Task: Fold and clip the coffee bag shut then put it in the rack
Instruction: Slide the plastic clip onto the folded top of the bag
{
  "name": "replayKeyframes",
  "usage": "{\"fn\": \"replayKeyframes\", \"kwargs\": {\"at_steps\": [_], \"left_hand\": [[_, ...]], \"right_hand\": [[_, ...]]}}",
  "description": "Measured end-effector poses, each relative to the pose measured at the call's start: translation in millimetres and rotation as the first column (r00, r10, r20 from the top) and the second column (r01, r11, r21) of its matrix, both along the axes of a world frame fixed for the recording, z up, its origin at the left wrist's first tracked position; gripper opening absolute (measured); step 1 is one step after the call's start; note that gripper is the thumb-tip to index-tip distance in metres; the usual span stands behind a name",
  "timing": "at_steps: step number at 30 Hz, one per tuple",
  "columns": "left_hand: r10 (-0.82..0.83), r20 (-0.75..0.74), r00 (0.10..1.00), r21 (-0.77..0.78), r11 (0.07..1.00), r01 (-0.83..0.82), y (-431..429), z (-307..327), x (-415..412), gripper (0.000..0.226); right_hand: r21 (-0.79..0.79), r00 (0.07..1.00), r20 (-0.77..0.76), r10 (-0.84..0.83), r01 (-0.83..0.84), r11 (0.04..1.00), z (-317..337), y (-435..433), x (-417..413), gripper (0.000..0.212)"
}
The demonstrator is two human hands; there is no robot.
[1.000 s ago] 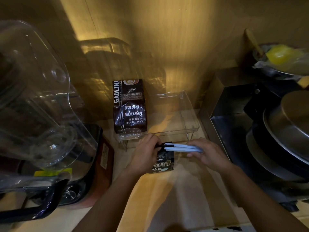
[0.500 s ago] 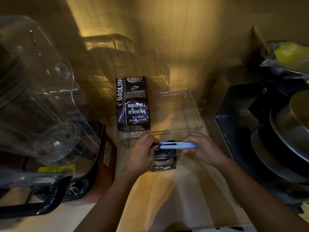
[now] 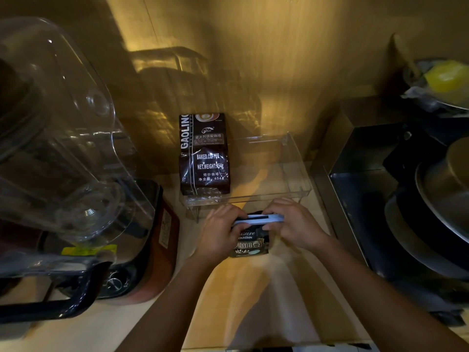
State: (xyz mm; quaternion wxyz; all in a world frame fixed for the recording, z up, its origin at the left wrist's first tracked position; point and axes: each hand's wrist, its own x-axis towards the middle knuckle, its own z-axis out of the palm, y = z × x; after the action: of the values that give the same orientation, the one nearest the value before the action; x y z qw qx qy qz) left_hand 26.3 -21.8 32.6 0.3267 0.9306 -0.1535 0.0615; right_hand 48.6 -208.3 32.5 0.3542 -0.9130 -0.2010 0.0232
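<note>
Coffee bag [image 3: 250, 243] stands on the counter [image 3: 253, 301] just before the clear rack [image 3: 291, 179], its folded top hidden behind a pale blue clip [image 3: 258, 219]. My left hand [image 3: 219, 232] and right hand [image 3: 297, 224] pinch the clip's ends, covering the bag's sides. I cannot tell whether the clip has latched. Half a second ago my right hand sat further out.

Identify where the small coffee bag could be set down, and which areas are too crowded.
Free: the clear rack right of the tall coffee bag, and the counter between the forearms. Crowded: the blender on the left, stacked pans on the right.
</note>
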Motion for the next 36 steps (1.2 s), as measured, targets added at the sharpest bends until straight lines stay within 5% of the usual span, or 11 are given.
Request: {"fn": "replayKeyframes", "kwargs": {"at_steps": [11,36], "left_hand": [[-0.015,-0.031,0.999,0.004,1.000,0.015,-3,-1,1,0.008],[0.118,-0.015,0.993,0.014,0.993,-0.117,-23,-1,-2,0.008]], "right_hand": [[0.244,0.972,-0.195,-0.127,0.174,0.954,-8,-35,-10,0.015],[0.119,0.997,0.053,-0.054,0.047,0.992,-16,6,-5,0.012]]}}
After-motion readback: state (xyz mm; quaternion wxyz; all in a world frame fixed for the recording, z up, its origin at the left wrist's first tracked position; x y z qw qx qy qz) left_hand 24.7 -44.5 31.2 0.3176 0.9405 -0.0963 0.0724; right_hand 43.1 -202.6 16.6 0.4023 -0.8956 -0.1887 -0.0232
